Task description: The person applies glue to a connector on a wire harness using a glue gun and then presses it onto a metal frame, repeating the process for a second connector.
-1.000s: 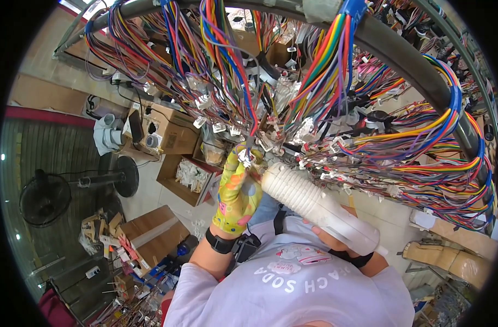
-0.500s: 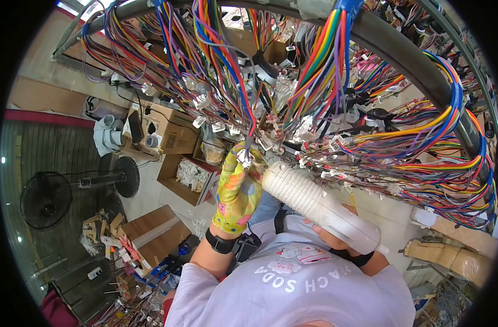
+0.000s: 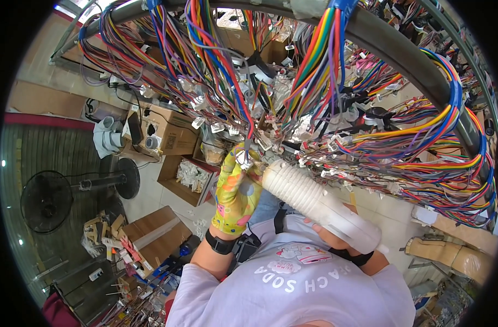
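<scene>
My left hand (image 3: 235,193) wears a yellow glove with a colourful pattern. Its raised fingers are closed around a white plastic connector (image 3: 243,159) at the lower end of a bundle of coloured wires (image 3: 240,103). To the right, a thick white ribbed cylindrical tool (image 3: 320,204) lies at a slant, its narrow front end close beside the gloved fingers. Under this tool my bare right hand (image 3: 324,235) grips it from below; the tool hides most of the palm and fingers. Whether the tool's tip touches the connector cannot be made out.
Wire bundles with white connectors hang from a curved dark metal rail (image 3: 393,46) above and ahead. At the left stand a black fan (image 3: 47,201), an open box of white parts (image 3: 178,180) and a closed cardboard box (image 3: 156,231). A brown wrapped package (image 3: 448,256) lies right.
</scene>
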Tool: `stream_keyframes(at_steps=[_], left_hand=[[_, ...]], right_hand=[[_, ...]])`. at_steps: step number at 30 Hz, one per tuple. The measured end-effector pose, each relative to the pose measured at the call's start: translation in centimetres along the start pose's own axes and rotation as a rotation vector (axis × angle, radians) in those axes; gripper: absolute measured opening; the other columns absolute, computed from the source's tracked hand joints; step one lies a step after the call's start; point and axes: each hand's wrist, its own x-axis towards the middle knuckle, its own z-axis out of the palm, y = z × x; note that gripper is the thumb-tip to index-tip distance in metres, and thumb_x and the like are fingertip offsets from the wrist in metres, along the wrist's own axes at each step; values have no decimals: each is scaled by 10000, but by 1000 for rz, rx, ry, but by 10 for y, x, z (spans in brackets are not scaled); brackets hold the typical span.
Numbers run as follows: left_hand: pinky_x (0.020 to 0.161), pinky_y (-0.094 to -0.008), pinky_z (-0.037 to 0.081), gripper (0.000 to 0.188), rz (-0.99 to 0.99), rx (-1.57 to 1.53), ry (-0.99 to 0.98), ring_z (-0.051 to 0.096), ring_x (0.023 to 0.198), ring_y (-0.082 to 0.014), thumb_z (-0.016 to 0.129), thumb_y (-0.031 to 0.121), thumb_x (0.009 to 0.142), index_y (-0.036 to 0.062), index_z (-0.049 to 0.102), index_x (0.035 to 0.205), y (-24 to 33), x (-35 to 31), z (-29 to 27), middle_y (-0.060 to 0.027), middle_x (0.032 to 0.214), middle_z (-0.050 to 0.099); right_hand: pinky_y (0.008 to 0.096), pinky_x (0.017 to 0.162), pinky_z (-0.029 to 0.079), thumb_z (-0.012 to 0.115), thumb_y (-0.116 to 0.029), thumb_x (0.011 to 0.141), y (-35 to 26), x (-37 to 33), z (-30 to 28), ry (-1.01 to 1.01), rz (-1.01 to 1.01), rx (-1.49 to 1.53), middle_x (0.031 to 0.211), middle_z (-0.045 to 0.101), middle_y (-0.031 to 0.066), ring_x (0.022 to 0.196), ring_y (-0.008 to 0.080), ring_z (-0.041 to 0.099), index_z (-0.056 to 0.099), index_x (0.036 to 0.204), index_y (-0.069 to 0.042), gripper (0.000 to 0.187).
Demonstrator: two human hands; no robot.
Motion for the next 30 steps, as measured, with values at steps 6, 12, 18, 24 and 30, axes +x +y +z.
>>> stream_keyframes(at_steps=[6,12,18,24,30], left_hand=[[908,-318,436,470,-100,-107,19,554,1030,-171,625,122,830,22,466,1260,2,5,-6,-95,1137,577],[937,-491,419,471,-196,-175,23,567,1038,-286,612,255,815,24,514,1213,3,5,-12,-138,1119,599],[911,-536,423,502,-257,-210,101,573,1007,-341,641,289,752,15,546,1162,1,5,-10,-164,1085,605],[911,-534,426,481,-318,-257,82,572,1008,-349,649,277,744,13,559,1136,5,4,-10,-171,1074,609],[914,-527,427,473,-311,-306,66,574,1004,-346,646,274,748,10,560,1132,5,3,-3,-176,1067,611]], right_hand=[[314,792,519,670,-109,738,8,-2,-2,-22,-82,-120,1054,627,133,909,258,647,565,1144,-11,430],[292,762,505,636,-34,722,-1,2,-2,4,-62,-40,872,680,87,832,181,653,610,1031,-18,311],[294,757,506,648,-43,718,-9,9,-3,4,-128,-84,875,682,87,831,180,655,615,1012,-23,297],[297,731,515,631,-30,717,-6,6,-1,19,1,-59,858,679,88,804,181,657,619,997,-21,281],[306,733,521,645,-54,707,14,1,-1,5,-70,-50,918,661,105,817,221,659,583,1070,-13,370]])
